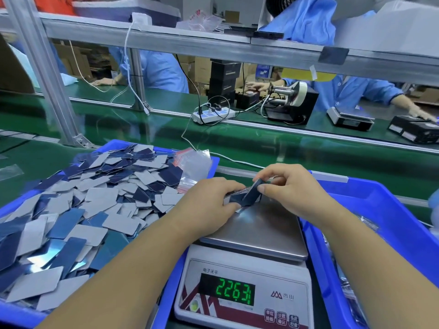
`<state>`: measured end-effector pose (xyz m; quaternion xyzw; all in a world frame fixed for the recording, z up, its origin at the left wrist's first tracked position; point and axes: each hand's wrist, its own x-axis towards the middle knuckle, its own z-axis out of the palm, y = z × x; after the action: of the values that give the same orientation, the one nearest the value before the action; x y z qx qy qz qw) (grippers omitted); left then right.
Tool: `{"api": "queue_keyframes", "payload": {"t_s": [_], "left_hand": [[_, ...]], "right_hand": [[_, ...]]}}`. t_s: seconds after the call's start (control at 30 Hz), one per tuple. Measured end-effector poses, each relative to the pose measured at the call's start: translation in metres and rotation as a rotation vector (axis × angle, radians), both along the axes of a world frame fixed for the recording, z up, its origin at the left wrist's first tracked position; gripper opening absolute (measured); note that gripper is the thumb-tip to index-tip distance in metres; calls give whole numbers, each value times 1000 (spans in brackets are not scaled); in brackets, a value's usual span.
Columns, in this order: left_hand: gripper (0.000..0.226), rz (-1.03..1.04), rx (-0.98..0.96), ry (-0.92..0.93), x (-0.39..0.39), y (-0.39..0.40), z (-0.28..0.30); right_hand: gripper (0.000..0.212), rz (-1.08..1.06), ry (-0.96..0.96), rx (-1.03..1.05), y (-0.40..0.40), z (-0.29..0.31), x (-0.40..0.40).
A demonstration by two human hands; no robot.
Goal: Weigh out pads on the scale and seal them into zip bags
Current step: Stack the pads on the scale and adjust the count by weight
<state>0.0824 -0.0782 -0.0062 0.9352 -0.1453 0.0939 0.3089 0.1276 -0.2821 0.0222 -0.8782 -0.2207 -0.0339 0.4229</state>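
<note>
A small stack of dark blue and grey pads [245, 197] lies at the far edge of the scale's steel pan [266, 229]. My left hand [211, 203] grips the stack from the left. My right hand [287, 184] pinches the top pad and tilts it up. The scale [244, 290] stands between two blue trays and its green display reads 226.3. The left blue tray [14, 312] is heaped with several loose pads [95, 203]. Clear zip bags with red strips [192, 167] lie at that tray's far right corner.
A second blue tray [384, 222] stands on the right with some bagged items at its edge. Beyond runs a green conveyor [261, 143] with a power strip [213, 115], a tape dispenser [292, 103] and another scale [351, 117]. People in blue coats work across it.
</note>
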Motion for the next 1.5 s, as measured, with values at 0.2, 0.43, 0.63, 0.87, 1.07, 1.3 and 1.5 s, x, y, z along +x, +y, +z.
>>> {"api": "queue_keyframes", "payload": {"t_s": [0.2,0.43,0.63,0.87,1.07,1.3,1.5], "left_hand": [[33,-13,-8,3,-2,0,4],[32,-6,-63,-15,1,0,1],[37,-32,-107,15,1,-1,1],[42,60,-106,17,-2,-7,6],[78,52,157,198,-12,-9,6],[79,-27,360,131,-12,-23,-1],[77,-17,358,119,-10,-23,-5]], "right_hand": [[16,-41,-99,-253,-6,3,1],[25,63,-11,-175,4,-7,-1],[42,100,0,-75,5,-5,-3],[20,102,-92,-240,4,-2,-3],[20,11,-21,-259,0,-4,2],[29,63,-115,-295,17,-8,-5],[22,1,-123,-308,14,-3,-6]]}}
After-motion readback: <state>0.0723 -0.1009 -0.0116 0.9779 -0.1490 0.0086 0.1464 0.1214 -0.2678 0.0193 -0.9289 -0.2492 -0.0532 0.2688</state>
